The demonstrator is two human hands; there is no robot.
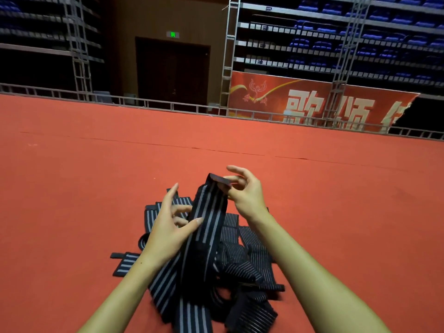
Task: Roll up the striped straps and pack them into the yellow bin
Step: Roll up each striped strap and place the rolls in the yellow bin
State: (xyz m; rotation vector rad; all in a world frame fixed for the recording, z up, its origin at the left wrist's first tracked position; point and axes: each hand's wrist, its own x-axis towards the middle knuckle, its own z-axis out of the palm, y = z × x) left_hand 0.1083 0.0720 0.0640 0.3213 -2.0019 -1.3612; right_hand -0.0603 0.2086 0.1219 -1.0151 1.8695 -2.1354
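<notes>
A black strap with grey stripes (208,217) is held up over the floor, its top end folded over. My right hand (245,191) pinches that folded end between thumb and fingers. Lower down, my left hand (171,224) touches the strap's left edge with its thumb, the fingers spread. Under both hands lies a loose pile of striped straps (242,263) on the red carpet (72,188). No yellow bin is in view.
One short strap (125,263) lies apart at the pile's left. A metal rail (168,105) borders the carpet's far edge, with a red banner (312,102) and tiers of blue seats behind it. A dark double door (171,70) stands at the back.
</notes>
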